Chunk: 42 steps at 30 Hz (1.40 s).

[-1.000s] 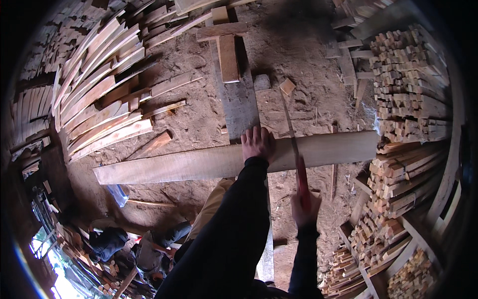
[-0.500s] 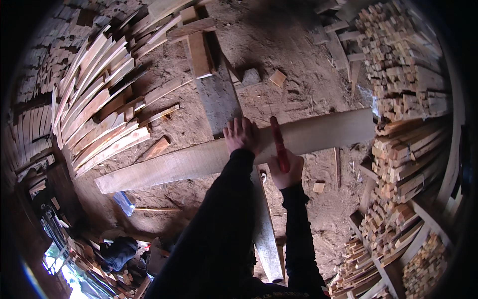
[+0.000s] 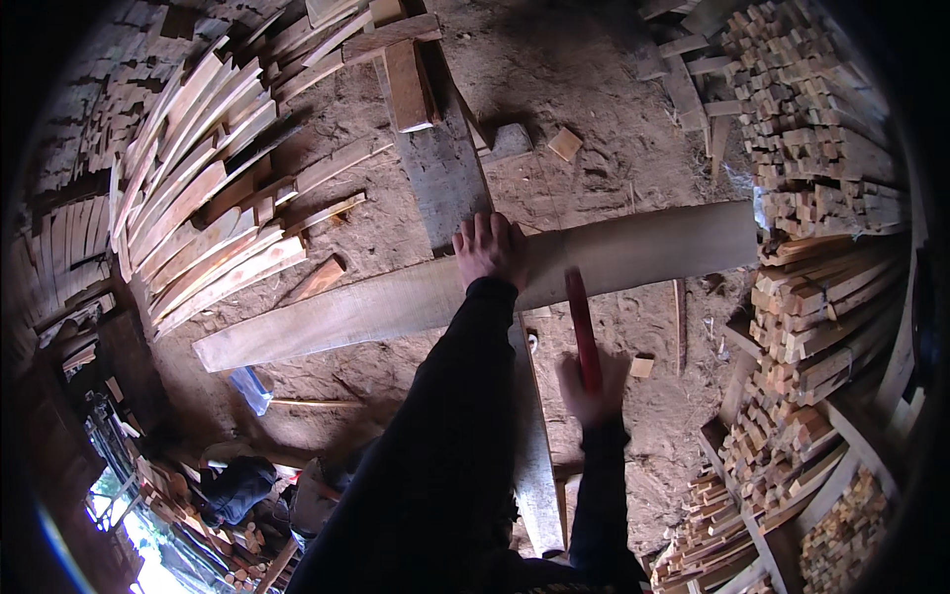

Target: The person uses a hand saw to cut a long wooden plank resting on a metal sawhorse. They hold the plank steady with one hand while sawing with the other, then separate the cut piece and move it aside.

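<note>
With right hand (image 3: pixel 600 390), gripping red handle (image 3: pixel 582 329); with left hand (image 3: pixel 490 252), at eleven o'clock, resting unclenched on board (image 3: pixel 653 243).

A long, pale wooden plank (image 3: pixel 653 247) is lying flat across a grey board (image 3: pixel 445 183); a red-handled handsaw (image 3: pixel 585 337) is extending over the plank's near edge, right of its middle.

stacked sticks (image 3: pixel 816 312) right; piled boards (image 3: pixel 201 195) left; blue plastic (image 3: pixel 251 391); square block (image 3: pixel 565 145)

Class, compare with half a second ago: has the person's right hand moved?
Yes: the right hand has drawn back toward the person's body, farther from the near edge of the long plank.
</note>
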### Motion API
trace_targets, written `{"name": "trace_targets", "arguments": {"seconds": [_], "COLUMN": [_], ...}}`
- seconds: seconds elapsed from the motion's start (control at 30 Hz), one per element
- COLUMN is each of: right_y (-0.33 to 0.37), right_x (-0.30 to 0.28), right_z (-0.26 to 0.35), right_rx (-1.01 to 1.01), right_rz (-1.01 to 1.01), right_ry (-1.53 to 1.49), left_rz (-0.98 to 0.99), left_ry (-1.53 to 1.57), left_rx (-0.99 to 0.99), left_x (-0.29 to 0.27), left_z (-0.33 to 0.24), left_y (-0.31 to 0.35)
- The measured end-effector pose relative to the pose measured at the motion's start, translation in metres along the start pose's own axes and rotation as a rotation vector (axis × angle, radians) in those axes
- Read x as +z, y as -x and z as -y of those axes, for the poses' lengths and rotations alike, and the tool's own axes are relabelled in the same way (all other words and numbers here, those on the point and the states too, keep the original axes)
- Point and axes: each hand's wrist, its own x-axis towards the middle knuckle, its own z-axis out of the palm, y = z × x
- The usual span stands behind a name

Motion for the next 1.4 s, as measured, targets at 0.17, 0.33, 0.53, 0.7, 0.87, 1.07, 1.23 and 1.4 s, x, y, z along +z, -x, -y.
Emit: {"name": "trace_targets", "arguments": {"seconds": [0.17,0.33,0.53,0.7,0.87,1.07,1.23,1.4], "right_y": [-0.015,0.148,0.049,-0.058,0.115,0.109,-0.053,0.102], "right_x": [0.007,-0.036,-0.012,-0.003,-0.030,-0.025,0.013,-0.035], "right_z": [-0.009,0.016,-0.007,0.038,0.003,-0.037,0.004,0.003], "right_rx": [0.121,0.110,0.199,0.062,0.101,0.391,-0.027,0.017], "right_rz": [0.001,0.000,-0.016,-0.013,0.082,0.152,0.014,0.057], "right_ry": [-0.094,0.267,-0.099,-0.103,0.145,-0.209,-0.004,0.213], "left_rz": [0.036,0.086,0.186,-0.012,0.008,0.021,-0.043,0.007], "left_ry": [0.023,0.031,0.039,-0.024,-0.021,-0.039,-0.056,-0.045], "left_rx": [-0.008,-0.047,-0.061,0.016,0.022,0.014,0.061,0.015], "left_x": [-0.001,-0.008,-0.011,0.001,-0.002,-0.007,-0.001,-0.001], "left_z": [-0.006,-0.001,-0.009,-0.005,-0.001,-0.007,-0.006,-0.002], "left_y": [-0.002,0.002,-0.006,0.000,-0.001,-0.004,-0.005,-0.004]}}
